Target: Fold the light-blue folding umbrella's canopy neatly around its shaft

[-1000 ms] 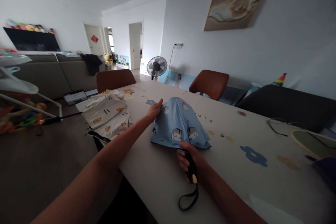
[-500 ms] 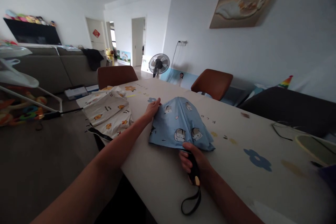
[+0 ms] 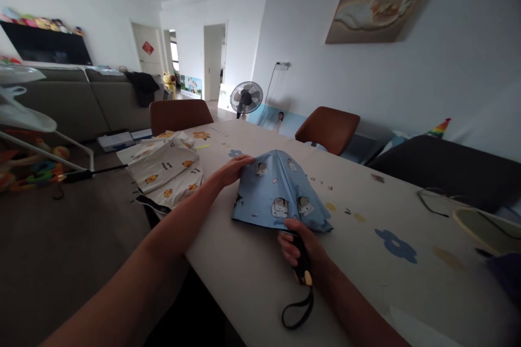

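A folded-down light blue umbrella (image 3: pixel 280 190) with cartoon cat prints rests in front of me, its canopy loose. My right hand (image 3: pixel 303 246) is wrapped around its black handle (image 3: pixel 302 265), thumb up near the canopy's hem; a black wrist strap (image 3: pixel 299 312) dangles from the end. At the canopy's upper left edge, my left hand (image 3: pixel 236 169) pinches the blue cloth, and its fingers are partly hidden there. Left of my forearm lies a cream umbrella (image 3: pixel 166 168) with small orange prints, its shaft and black handle (image 3: pixel 77 175) jutting past the table edge.
The white table (image 3: pixel 345 260) carries flower prints. Eyeglasses (image 3: pixel 433 203) lie at its right side. Brown chairs (image 3: pixel 181 115) stand beyond it, with a fan (image 3: pixel 246 98) behind. A dark covered piece of furniture (image 3: pixel 443 171) is at the right.
My left thumb, raised before, has come down against the blue cloth, and that hand has turned slightly. My right hand keeps its hold on the handle. The view has shifted a little.
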A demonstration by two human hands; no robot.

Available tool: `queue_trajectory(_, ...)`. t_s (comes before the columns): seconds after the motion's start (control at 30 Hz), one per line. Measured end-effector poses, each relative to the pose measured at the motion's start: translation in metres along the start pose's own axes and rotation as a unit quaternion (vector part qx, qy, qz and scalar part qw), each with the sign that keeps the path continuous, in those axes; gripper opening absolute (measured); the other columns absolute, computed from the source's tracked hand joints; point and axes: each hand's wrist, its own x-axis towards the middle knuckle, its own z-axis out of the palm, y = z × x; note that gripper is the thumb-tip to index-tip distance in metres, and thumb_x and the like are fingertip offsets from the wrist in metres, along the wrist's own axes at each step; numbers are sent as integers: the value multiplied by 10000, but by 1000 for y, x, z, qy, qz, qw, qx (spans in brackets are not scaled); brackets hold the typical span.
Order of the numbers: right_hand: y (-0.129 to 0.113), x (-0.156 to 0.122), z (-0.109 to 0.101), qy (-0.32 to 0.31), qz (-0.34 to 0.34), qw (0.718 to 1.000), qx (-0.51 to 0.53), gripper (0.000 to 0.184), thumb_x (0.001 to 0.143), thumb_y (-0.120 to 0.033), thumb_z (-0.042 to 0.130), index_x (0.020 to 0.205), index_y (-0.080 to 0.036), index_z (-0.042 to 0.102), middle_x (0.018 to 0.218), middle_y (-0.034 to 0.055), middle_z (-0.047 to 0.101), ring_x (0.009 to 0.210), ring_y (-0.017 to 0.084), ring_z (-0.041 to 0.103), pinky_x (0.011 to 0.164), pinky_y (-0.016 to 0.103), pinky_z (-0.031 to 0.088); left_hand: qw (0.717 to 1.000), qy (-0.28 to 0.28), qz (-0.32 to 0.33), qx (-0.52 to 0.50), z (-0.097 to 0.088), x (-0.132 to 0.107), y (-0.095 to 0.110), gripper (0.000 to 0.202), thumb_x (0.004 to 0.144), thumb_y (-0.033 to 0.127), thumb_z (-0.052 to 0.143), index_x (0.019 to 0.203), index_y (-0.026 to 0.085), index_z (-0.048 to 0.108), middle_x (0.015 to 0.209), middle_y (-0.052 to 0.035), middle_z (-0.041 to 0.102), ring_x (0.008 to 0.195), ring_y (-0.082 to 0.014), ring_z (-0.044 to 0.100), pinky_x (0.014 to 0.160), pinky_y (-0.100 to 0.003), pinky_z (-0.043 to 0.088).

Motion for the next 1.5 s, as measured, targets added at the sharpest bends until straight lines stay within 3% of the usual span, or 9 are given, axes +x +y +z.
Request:
queue_trajectory(0.27,2,1,-3,-3,1,1000,-3,373,743,-457,535,522,-190,398,359,-68,344,271,53,307,302,184,274,1000,-14,-19,12,-6,0,3,257,647,346,723,763,140,623,651,12,609,558,-84,550,542,-200,418)
queue_trajectory(0.43,0,0,0,5,2,1000,-12,367,755,-441,519,520,-192,386,348,-70,331,272,60,328,306,185,275,999,-26,-27,8,-1,-2,4,326,646,332,730,906,157,644,764,-24,662,619,-117,597,598,-233,470)
queue_trajectory(0.57,-1,0,2,13,6,1000,-9,358,747,-430,519,510,-189,401,341,-68,338,266,62,329,305,188,281,997,-37,-47,56,4,-3,4,308,629,336,738,859,145,667,731,-31,663,601,-117,589,580,-228,458)
queue_trajectory(0.7,-2,0,4,18,11,1000,-2,356,760,-414,500,504,-191,391,340,-67,333,265,60,315,298,185,279,989,-9,16,146,13,-8,8,295,656,380,697,848,156,693,850,-56,674,713,-148,600,652,-250,451)
queue_trajectory(0.83,-4,-1,6,34,24,999,-7,349,776,-404,477,515,-195,377,340,-64,337,265,63,322,296,184,288,964,-2,124,235,23,-14,18,249,671,386,662,622,143,670,1124,-62,605,956,-199,561,777,-262,421)
queue_trajectory(1.07,-4,-2,6,53,24,998,4,328,786,-385,487,536,-194,393,352,-67,344,262,58,299,286,181,302,919,-16,229,321,31,-23,32,191,664,338,671,587,164,657,925,-62,639,982,-204,543,890,-313,385)
queue_trajectory(1.27,-6,-3,7,84,38,996,18,328,792,-370,481,526,-192,405,339,-64,341,259,62,307,272,178,298,898,-23,257,356,39,-30,44,256,703,335,629,512,174,576,742,-40,628,926,-206,585,953,-367,346)
queue_trajectory(1.4,-6,-3,6,70,34,997,24,335,775,-384,508,519,-184,428,341,-58,361,261,59,317,274,174,297,851,-23,296,434,47,-34,45,333,718,320,607,444,185,475,562,15,554,815,-170,602,1053,-382,223)
queue_trajectory(1.5,-4,-1,1,38,34,998,36,335,767,-395,516,521,-180,443,344,-56,375,266,61,327,286,177,319,833,-18,311,457,49,-36,43,314,724,320,603,468,178,488,570,24,550,700,-135,567,1028,-371,262)
